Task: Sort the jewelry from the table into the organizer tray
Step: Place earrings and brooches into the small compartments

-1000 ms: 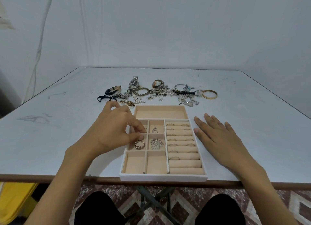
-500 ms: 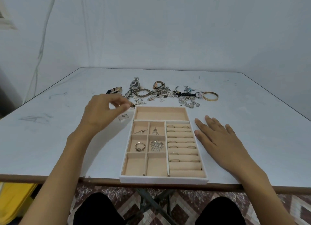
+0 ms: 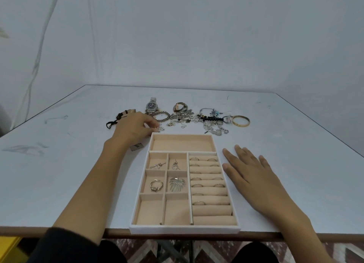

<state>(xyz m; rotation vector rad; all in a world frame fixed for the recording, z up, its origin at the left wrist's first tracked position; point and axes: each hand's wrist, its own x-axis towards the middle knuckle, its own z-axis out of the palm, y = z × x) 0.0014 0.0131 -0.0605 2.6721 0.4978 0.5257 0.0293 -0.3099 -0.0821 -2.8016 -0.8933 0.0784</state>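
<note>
The white organizer tray point(image 3: 185, 230) with beige compartments sits at the table's front edge. Its small left compartments hold two earrings point(image 3: 157, 165), a wire ring point(image 3: 156, 185) and a silver leaf pendant point(image 3: 177, 184). Several rings point(image 3: 204, 179) sit in the right-hand rolls. Beyond the tray lies a row of loose jewelry: a steel watch point(image 3: 152, 105), a second watch point(image 3: 179, 106), a black bead bracelet point(image 3: 210, 118), a gold bangle point(image 3: 240, 121). My left hand point(image 3: 135, 129) reaches past the tray's far left corner, its fingertips pinching a small silver piece point(image 3: 158, 128). My right hand point(image 3: 254, 176) lies flat beside the tray's right wall.
A black cord bracelet point(image 3: 116, 120) lies left of my left hand. A small grey tag point(image 3: 136, 146) sits under my left wrist. The table point(image 3: 59, 164) ends right at the tray's front rim. A yellow object point(image 3: 9, 249) stands on the floor at lower left.
My left hand left the tray's small compartments and moved up and away to the loose jewelry beyond the tray's far left corner. An earring now lies in the top-left compartment. The right hand stayed put.
</note>
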